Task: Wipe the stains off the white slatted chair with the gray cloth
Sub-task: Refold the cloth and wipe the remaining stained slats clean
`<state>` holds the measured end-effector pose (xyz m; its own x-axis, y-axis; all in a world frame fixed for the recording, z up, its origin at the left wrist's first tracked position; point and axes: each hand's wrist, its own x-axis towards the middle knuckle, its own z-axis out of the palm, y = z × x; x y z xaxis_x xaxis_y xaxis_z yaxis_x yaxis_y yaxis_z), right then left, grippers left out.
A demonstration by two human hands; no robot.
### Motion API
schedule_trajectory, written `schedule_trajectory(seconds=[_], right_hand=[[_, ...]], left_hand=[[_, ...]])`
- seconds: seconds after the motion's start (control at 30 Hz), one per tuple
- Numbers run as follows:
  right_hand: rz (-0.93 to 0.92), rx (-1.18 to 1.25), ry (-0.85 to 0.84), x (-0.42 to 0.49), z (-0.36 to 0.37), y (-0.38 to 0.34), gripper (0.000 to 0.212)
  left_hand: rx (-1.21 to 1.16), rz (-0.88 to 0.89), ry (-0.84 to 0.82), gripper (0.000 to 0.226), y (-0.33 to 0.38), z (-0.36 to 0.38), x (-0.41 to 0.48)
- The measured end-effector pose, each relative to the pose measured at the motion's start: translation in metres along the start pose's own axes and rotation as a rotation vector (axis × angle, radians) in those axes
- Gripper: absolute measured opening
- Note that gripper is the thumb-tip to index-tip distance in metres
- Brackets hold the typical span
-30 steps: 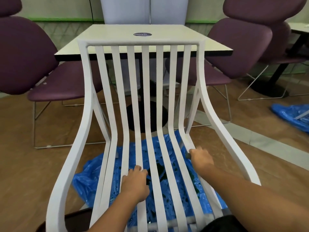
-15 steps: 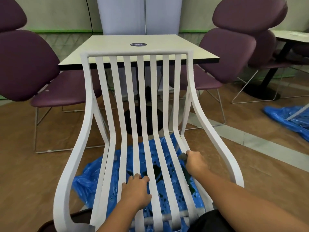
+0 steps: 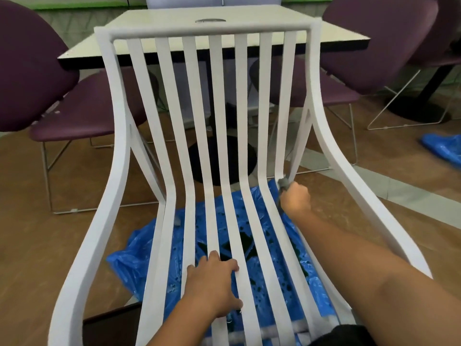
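Right hand (image 3: 296, 201) fisted tight round gray cloth (image 3: 283, 183), cloth pressed to the rightmost slat where it bends up, back right corner of the seat of white slatted chair (image 3: 212, 31). Left hand (image 3: 212, 283) grips a middle slat near the seat's front edge, fingers curled over it. Blue plastic sheet (image 3: 139, 260) on floor under chair; table (image 3: 162, 21) and purple chairs (image 3: 25, 58) behind

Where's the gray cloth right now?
Head view, right side: gray cloth gripped in the right hand, against the chair's rightmost slat at its bend.
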<state>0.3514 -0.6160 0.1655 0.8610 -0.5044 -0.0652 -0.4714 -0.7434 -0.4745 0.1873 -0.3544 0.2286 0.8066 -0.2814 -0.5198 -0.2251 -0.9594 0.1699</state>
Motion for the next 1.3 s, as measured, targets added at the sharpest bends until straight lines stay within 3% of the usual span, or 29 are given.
schedule_trajectory(seconds=[0.17, 0.53, 0.7, 0.8, 0.87, 0.97, 1.07, 1.13, 1.3], right_hand=[[0.095, 0.106, 0.004, 0.032, 0.010, -0.004, 0.032], [-0.036, -0.154, -0.034, -0.024, -0.011, 0.010, 0.021], [-0.025, -0.368, -0.189, -0.073, -0.046, 0.014, 0.025], [-0.002, -0.561, -0.381, -0.105, -0.066, 0.008, 0.034], [-0.031, -0.568, -0.500, -0.127, -0.073, -0.001, 0.034], [-0.096, -0.259, -0.605, -0.158, -0.085, -0.019, 0.024], [-0.032, 0.401, -0.794, -0.197, -0.097, -0.041, 0.017], [0.049, 0.706, -0.820, -0.216, -0.104, -0.053, 0.019], [0.350, 1.086, -0.838, -0.231, -0.114, -0.068, 0.032]], left_hand=[[0.030, 0.010, -0.024, 0.069, 0.000, -0.005, 0.008], [0.032, 0.007, -0.051, 0.073, 0.006, -0.012, 0.006], [0.008, 0.019, -0.038, 0.076, 0.005, -0.009, -0.008], [-0.001, 0.020, -0.060, 0.075, 0.008, -0.008, -0.020], [-0.053, 0.017, -0.040, 0.070, 0.012, -0.007, -0.026], [-0.321, -0.007, 0.017, 0.058, 0.021, -0.006, -0.033], [-0.754, -0.050, 0.089, 0.035, 0.029, -0.009, -0.040], [-0.976, -0.101, 0.119, 0.026, 0.029, -0.016, -0.044], [-1.570, -0.120, 0.200, 0.024, 0.015, -0.032, -0.062]])
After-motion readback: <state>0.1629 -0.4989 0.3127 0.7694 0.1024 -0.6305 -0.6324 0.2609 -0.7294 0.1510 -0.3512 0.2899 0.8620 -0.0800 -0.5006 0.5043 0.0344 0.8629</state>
